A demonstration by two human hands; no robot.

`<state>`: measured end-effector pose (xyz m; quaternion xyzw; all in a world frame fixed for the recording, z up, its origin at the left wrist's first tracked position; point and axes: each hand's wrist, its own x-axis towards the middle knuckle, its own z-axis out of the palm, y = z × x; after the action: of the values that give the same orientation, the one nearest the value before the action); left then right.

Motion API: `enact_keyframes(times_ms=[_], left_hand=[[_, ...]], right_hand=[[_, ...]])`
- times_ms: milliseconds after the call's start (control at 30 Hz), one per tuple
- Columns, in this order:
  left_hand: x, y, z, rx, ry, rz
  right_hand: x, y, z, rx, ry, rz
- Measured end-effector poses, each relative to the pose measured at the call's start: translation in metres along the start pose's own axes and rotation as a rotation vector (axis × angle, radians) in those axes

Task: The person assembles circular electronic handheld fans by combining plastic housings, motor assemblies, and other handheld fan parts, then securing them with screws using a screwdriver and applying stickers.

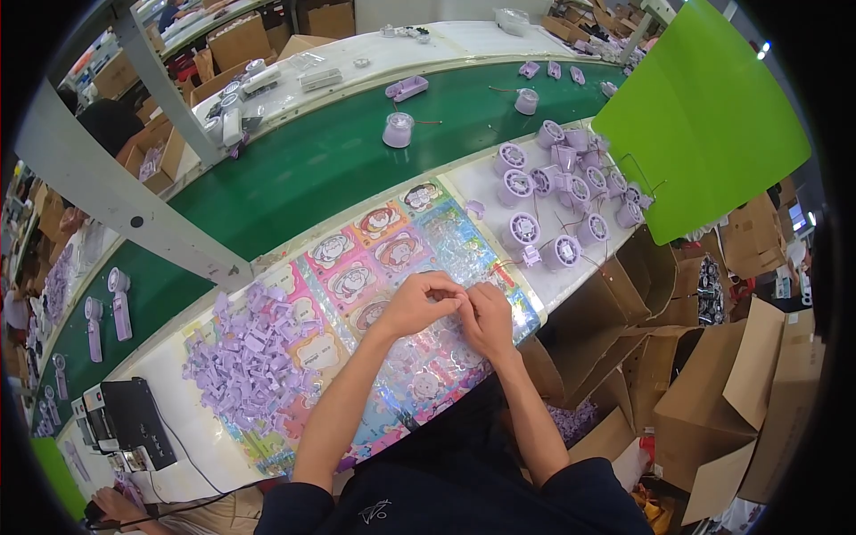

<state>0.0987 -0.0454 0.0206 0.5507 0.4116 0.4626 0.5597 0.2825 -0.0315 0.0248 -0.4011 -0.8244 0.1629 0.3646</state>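
Note:
My left hand [419, 305] and my right hand [488, 321] meet over a colourful cartoon-printed mat [392, 218] under clear plastic. Both have their fingertips pinched together at one spot; whatever lies between them is too small or hidden to make out. To the left of my left forearm, a heap of small light-purple plastic parts [254, 357] covers the mat's end. Beyond my right hand, several round purple housings [563, 251] with thin wires stand on the white tabletop. One small purple piece [474, 209] lies near the mat's far right corner.
A green conveyor belt [303, 169] runs behind the bench, carrying a purple housing [398, 130] and other parts. A metal post [134, 196] rises at left, a green panel [704, 116] at right. Cardboard boxes [722, 392] crowd the right side. Another person's hand [118, 506] shows lower left.

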Motion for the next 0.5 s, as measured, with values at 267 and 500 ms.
enact_keyframes(times_ms=[267,500], left_hand=[[0.0017,-0.0058,0.0003,-0.047,0.009,0.043],[0.0004,-0.0035,-0.0009,-0.012,0.005,0.029]], right_hand=[[0.002,-0.0026,-0.0013,-0.005,-0.01,-0.001],[0.0019,-0.0038,-0.0011,-0.006,0.002,-0.003]])
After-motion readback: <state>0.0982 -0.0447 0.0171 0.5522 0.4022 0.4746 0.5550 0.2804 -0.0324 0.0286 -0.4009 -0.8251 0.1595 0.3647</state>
